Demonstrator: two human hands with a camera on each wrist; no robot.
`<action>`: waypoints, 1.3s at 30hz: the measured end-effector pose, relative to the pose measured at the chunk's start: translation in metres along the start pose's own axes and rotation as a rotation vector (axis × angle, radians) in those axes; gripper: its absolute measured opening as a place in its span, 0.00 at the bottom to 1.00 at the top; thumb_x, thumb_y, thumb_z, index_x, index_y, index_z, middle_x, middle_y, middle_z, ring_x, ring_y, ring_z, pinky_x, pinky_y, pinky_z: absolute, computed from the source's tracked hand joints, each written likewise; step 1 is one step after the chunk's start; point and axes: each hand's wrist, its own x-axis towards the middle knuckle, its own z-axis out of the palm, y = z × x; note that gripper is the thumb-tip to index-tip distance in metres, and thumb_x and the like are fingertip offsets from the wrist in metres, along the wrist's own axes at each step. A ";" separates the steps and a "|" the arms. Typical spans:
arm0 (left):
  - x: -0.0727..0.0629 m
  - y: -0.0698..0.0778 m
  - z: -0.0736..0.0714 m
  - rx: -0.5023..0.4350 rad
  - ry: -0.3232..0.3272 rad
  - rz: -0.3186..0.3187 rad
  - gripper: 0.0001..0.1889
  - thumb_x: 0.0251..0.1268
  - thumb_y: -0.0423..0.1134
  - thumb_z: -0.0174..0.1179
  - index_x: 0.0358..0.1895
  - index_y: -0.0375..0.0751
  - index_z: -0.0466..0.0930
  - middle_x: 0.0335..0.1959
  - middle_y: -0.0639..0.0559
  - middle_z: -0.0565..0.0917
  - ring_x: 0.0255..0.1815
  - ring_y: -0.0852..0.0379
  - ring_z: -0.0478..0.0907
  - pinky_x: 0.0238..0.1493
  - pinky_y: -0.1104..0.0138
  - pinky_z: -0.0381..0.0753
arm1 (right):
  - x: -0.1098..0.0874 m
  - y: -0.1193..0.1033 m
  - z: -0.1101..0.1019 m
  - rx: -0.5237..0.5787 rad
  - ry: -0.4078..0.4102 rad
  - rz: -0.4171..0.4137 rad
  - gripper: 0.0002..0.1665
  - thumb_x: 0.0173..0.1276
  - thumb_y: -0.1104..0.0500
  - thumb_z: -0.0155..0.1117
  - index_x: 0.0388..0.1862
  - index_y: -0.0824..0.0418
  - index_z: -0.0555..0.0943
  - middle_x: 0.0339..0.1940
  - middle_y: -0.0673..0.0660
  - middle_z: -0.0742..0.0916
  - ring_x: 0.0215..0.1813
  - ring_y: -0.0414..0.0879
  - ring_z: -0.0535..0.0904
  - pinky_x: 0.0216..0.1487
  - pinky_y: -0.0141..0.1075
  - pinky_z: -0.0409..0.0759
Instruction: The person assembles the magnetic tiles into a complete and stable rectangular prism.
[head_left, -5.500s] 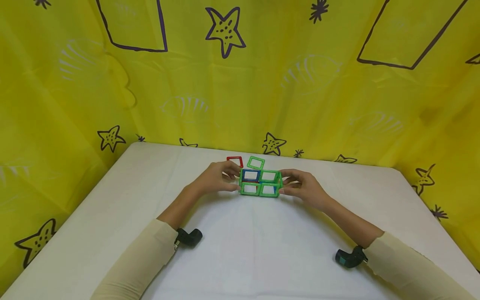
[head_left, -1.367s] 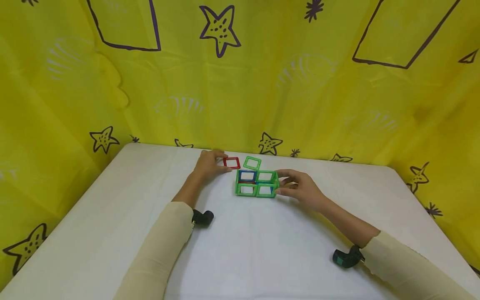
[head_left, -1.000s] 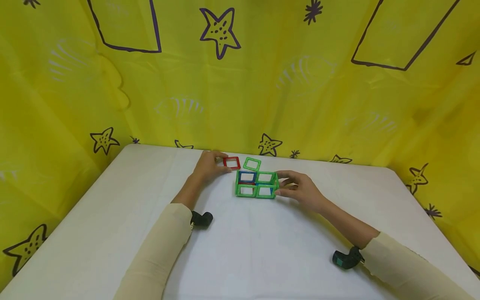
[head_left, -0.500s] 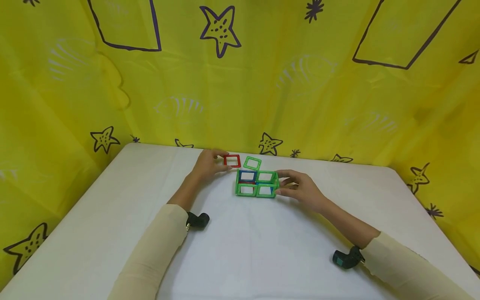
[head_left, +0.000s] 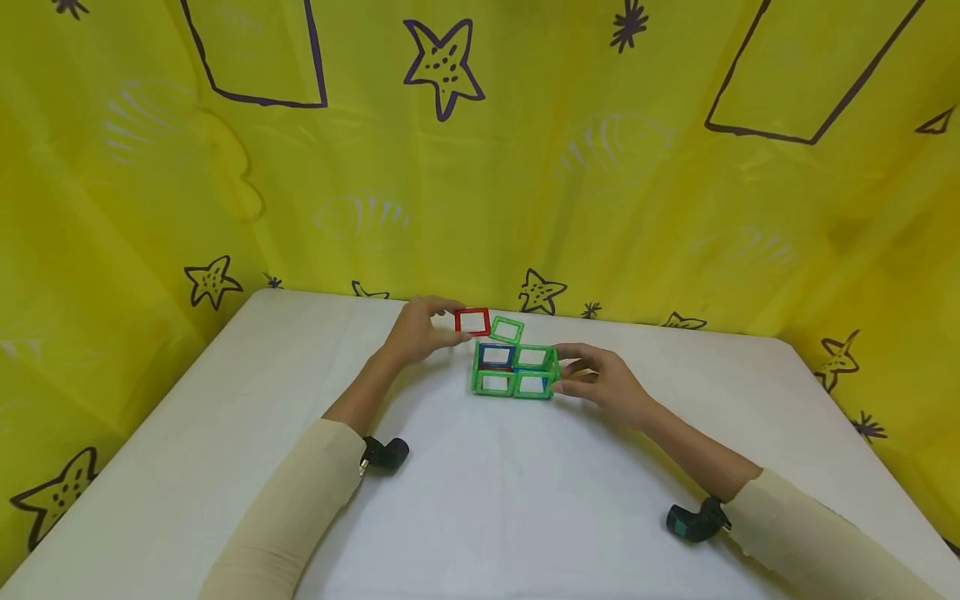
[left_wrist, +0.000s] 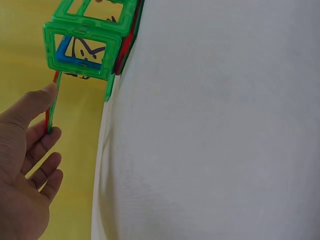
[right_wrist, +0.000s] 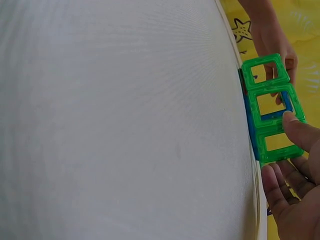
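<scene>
My left hand (head_left: pixel 422 333) pinches a red magnetic tile (head_left: pixel 472 334) between thumb and fingers, behind the left end of a box of magnetic tiles (head_left: pixel 514 372). In the left wrist view this held tile (left_wrist: pixel 52 107) stands edge-on, with a red and a green side showing. The box has green frames at its front and ends, with blue and red ones among them. My right hand (head_left: pixel 607 383) grips its right end, thumb in front and fingers behind. A loose green magnetic tile (head_left: pixel 517 332) lies behind the box, overlapped by the red tile's corner in the head view.
The white-covered table (head_left: pixel 480 500) spreads out toward me. Its back edge lies just behind the tiles, against a yellow curtain (head_left: pixel 480 183) printed with stars and fish. Dark wrist cameras sit on both sleeves.
My left hand has gone from the box's left end back to the red tile, taken hold of it, raised it and shifted it slightly right. My right hand stays at the box.
</scene>
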 end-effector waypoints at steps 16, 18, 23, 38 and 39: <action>-0.006 0.017 -0.004 -0.059 -0.015 0.097 0.25 0.62 0.41 0.77 0.60 0.34 0.86 0.58 0.39 0.86 0.65 0.36 0.76 0.67 0.43 0.74 | 0.004 0.003 -0.001 -0.024 0.000 -0.002 0.36 0.69 0.62 0.77 0.73 0.67 0.76 0.67 0.65 0.82 0.56 0.56 0.82 0.52 0.30 0.83; -0.007 0.020 -0.003 -0.056 -0.027 0.103 0.25 0.62 0.41 0.77 0.60 0.35 0.86 0.58 0.40 0.86 0.65 0.36 0.76 0.67 0.42 0.74 | 0.004 0.004 -0.001 -0.024 0.000 -0.003 0.36 0.69 0.62 0.77 0.73 0.67 0.76 0.67 0.66 0.82 0.56 0.56 0.82 0.52 0.30 0.83; -0.011 0.027 0.000 -0.026 -0.063 0.081 0.25 0.62 0.45 0.76 0.60 0.39 0.87 0.59 0.44 0.85 0.67 0.39 0.75 0.68 0.44 0.74 | 0.004 0.005 -0.001 -0.021 -0.002 -0.001 0.36 0.68 0.62 0.77 0.73 0.68 0.75 0.67 0.66 0.82 0.56 0.56 0.82 0.52 0.30 0.83; -0.018 0.031 0.009 -0.024 -0.121 0.115 0.26 0.60 0.47 0.78 0.60 0.42 0.87 0.60 0.47 0.86 0.68 0.45 0.74 0.68 0.44 0.75 | 0.004 0.008 -0.001 -0.030 0.008 0.003 0.36 0.68 0.62 0.77 0.72 0.67 0.76 0.67 0.65 0.82 0.56 0.56 0.82 0.52 0.30 0.84; -0.019 0.031 0.010 -0.025 -0.124 0.118 0.26 0.60 0.47 0.78 0.60 0.42 0.87 0.60 0.47 0.85 0.68 0.45 0.74 0.68 0.44 0.75 | 0.003 0.007 0.000 -0.024 0.009 0.006 0.36 0.68 0.62 0.77 0.72 0.67 0.76 0.67 0.65 0.82 0.56 0.56 0.82 0.52 0.30 0.84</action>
